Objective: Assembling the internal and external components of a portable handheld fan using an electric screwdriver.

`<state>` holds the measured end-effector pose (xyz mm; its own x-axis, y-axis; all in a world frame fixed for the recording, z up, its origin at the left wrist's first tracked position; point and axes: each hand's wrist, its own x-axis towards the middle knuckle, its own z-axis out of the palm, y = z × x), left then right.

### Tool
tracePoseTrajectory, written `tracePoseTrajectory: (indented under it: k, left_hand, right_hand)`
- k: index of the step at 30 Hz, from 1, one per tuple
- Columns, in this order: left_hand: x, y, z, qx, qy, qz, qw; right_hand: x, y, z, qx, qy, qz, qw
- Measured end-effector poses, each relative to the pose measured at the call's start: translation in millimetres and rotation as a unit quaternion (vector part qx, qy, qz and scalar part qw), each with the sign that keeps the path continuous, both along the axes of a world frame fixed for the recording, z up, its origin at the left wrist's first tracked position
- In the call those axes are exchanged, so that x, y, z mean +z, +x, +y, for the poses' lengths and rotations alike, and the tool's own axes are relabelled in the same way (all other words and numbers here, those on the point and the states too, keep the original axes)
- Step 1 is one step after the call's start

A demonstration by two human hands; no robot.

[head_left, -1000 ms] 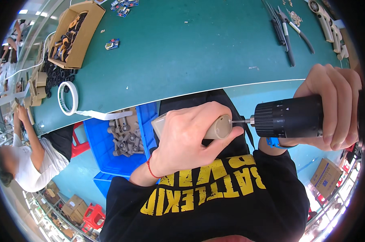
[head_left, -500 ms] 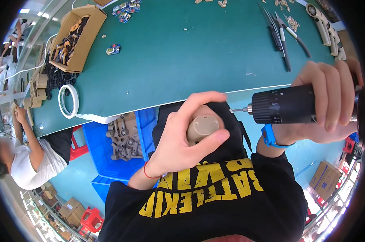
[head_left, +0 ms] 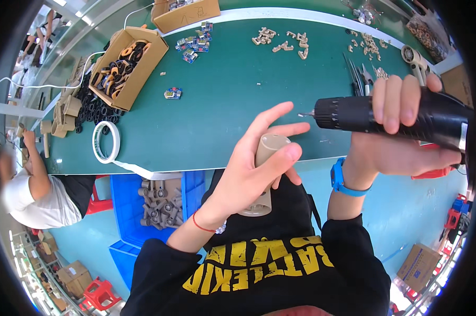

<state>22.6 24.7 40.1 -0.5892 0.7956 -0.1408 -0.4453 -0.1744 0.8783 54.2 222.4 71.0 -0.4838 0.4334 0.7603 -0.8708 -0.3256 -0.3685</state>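
Note:
My left hand [head_left: 240, 171] is wrapped round a beige cylindrical plastic housing [head_left: 258, 207], tilted over my lap by the table's front edge. Its thumb presses the near side while two fingers stretch away past the upper end. In my right hand [head_left: 390, 152] lies a black electric screwdriver [head_left: 343, 112], held level with its bit pointing left. The bit's tip is a short way above and right of the housing, not touching it. Something small and silvery shows at the tip, too small to make out. My palm hides part of the housing.
A roll of white tape [head_left: 106, 142] stands on the green table [head_left: 211, 110]. Beyond it are a cardboard box of rings [head_left: 127, 68], circuit boards [head_left: 196, 45], small beige parts [head_left: 264, 36] and pliers [head_left: 365, 76]. A blue crate [head_left: 127, 210] holds grey parts. A co-worker [head_left: 38, 195] sits left.
My left hand has turned the housing from end-on to showing its side, with fingers spreading outward. The screwdriver has risen and moved slightly left. The view has tipped up, showing more table.

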Motion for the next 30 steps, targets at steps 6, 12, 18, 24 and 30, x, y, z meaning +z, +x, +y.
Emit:
tracePoseTrajectory:
  k: [6,12,18,24,30]
  left_hand:
    - [-2.6,-4.5,5.5,0.008,0.001,0.006,1.000]
    - [1.2,-12.4,11.2,0.044,-0.025,-0.005,0.999]
    - [6.8,-3.5,10.4,0.025,-0.030,0.019,0.999]
    - [0.1,9.9,-36.6,-0.116,-0.040,-0.027,0.992]
    - [8.1,12.1,-56.3,-0.102,0.020,0.041,0.994]
  right_hand:
    - [-8.1,-7.5,-7.4,0.020,-0.004,-0.024,0.999]
    - [2.9,-8.1,-4.1,-0.019,0.001,0.007,1.000]
    - [18.4,29.2,35.2,-0.073,0.016,0.027,0.997]
    - [13.3,65.0,128.1,-0.162,0.102,-0.295,0.936]
    - [-8.7,60.7,270.5,-0.545,0.306,-0.485,0.612]
